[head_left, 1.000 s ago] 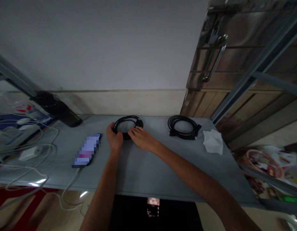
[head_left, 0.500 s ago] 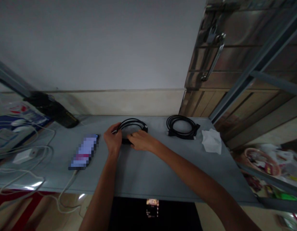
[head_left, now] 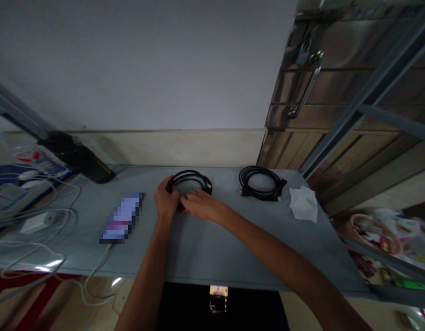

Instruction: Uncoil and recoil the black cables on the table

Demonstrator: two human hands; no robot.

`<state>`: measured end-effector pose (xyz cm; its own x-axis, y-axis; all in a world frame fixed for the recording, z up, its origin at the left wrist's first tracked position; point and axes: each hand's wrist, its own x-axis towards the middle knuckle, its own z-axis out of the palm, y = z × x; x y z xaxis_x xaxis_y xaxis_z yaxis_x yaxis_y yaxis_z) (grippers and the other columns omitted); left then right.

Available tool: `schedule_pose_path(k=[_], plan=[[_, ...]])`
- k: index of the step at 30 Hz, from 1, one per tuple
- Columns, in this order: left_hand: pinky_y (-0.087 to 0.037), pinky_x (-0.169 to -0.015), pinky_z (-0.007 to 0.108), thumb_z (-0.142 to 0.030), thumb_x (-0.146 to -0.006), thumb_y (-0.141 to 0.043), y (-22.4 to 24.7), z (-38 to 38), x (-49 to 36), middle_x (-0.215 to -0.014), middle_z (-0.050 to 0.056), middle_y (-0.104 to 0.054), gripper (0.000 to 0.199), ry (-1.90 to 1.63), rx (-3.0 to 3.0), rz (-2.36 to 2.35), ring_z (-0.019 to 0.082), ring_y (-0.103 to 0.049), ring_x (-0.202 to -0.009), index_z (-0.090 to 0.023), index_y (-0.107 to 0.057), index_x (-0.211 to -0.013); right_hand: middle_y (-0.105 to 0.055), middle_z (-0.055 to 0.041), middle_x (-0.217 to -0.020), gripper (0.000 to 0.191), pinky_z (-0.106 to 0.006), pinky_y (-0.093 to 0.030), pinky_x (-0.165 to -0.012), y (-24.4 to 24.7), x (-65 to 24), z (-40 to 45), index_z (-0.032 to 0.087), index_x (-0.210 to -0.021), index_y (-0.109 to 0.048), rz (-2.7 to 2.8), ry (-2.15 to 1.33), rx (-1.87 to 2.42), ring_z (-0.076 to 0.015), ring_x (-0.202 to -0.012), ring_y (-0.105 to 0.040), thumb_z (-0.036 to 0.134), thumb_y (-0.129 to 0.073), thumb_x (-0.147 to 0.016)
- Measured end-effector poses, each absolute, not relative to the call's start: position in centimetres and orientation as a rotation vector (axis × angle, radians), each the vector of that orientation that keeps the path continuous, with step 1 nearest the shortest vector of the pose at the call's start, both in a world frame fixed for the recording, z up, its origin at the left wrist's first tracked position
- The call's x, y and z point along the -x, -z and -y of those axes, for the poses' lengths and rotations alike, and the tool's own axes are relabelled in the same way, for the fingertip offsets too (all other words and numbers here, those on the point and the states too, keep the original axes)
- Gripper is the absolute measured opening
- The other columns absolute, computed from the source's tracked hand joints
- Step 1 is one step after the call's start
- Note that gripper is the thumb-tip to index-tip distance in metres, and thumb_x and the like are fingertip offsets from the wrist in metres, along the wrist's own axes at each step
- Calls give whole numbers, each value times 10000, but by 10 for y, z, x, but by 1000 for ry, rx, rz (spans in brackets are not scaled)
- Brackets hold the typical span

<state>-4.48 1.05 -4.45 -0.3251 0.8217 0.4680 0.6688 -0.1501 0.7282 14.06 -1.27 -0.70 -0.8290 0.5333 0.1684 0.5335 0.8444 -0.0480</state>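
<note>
Both hands are meeting at the near edge of a black coiled cable [head_left: 190, 180], which is lying on the grey counter [head_left: 205, 243] approx. centre, toward the back wall. Left hand [head_left: 166, 201] is curling round the coil's near-left side, fingers wrapped over the strands, thumb toward the middle. Right hand [head_left: 198, 204] is coming in from the right w/ fingers bunched together, pinching the cable bundle at the coil's near edge; the two hands are touching or nearly so. What exactly is sitting between the fingertips is hidden by the hands.

Rest of the coil is lying flat, far arc clear of both hands.

A second black cable coil [head_left: 261, 183] is lying to the right, well apart from the hands, untouched. Just beside it on the right, a crumpled white tissue [head_left: 303, 204] is resting on the counter. To the left of the hands, a phone [head_left: 121, 217] is lying face up, screen lit, w/ a white lead running off the front edge. Further left, white chargers and leads [head_left: 36, 220] are lying in a loose tangle. A dark cylindrical item [head_left: 82, 158] is lying at back-left, type unclear.
</note>
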Motion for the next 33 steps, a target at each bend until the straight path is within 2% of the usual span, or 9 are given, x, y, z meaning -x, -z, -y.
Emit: schedule_pose_path(k=[4,8,13,16,19,22,25,29,33], plan=[[-535,-1227,532,-308,-1020,-596,42,-9,40,-1388,181,-794,451,-1504,-1795,-1935,347,-741,-1316,-162,-769,-1411,-800,-164,-1198,236,-427,-615,-1040,6,-142,14,69,-1290,-697,2842,47,877,-279,-1154,-778,125,-498,-1178],[-540,-1213,537,-289,-1028,-549,48,-13,41,-1329,187,-797,425,-1495,-1796,-1949,348,-747,-1276,-160,-781,-1359,-770,-169,-1240,207,-472,-615,-1054,5,-145,11,88,-1255,-703,2802,40,896,-312,-1221,-742,237,-580,-1181],[-511,-1212,622,-328,-1034,-530,55,-18,44,-1270,239,-781,402,-1386,-1817,-2033,414,-720,-1284,-136,-798,-1264,-733,-186,-1323,363,-483,-612,-1068,0,-152,6,93,-1299,-704,2799,58,927,-336,-1261,-716,368,-797,-1080],[-504,-1213,618,-382,-1066,-510,56,-18,44,-1254,239,-777,410,-1377,-1813,-2032,411,-715,-1282,-151,-810,-1223,-734,-170,-1307,289,-456,-618,-1038,-7,-155,7,104,-1297,-703,2827,69,920,-316,-1223,-727,293,-777,-1090],[-533,-1191,582,-304,-1029,-508,54,-17,45,-1263,221,-777,410,-1403,-1783,-2029,380,-735,-1230,-149,-817,-1250,-733,-158,-1275,167,-431,-620,-987,-13,-154,13,109,-1278,-700,2851,75,924,-285,-1141,-742,143,-652,-1121],[-564,-1157,565,-216,-966,-503,53,-17,48,-1246,204,-785,449,-1446,-1753,-2002,364,-750,-1179,-148,-833,-1263,-720,-147,-1260,220,-419,-604,-1001,-15,-153,24,106,-1274,-684,2833,103,911,-271,-1127,-727,45,-542,-1118],[-564,-1152,580,-184,-935,-508,51,-17,50,-1217,198,-783,452,-1482,-1724,-1991,367,-745,-1159,-151,-849,-1230,-686,-149,-1345,269,-426,-572,-1078,-11,-163,35,126,-1304,-665,2734,141,901,-273,-1203,-682,22,-530,-1096],[-521,-1190,612,-177,-940,-540,44,-14,45,-1243,200,-757,433,-1521,-1732,-2019,383,-706,-1209,-163,-842,-1250,-621,-174,-1509,365,-461,-489,-1230,-5,-214,45,142,-1453,-631,2500,139,1040,-293,-1372,-596,79,-553,-1101],[-446,-1229,643,-186,-996,-544,27,0,27,-1335,188,-717,402,-1631,-1855,-2007,395,-633,-1318,-191,-811,-1298,-619,-210,-1525,407,-519,-464,-1248,2,-292,57,126,-1508,-635,2269,184,1431,-352,-1403,-578,284,-601,-1134]])
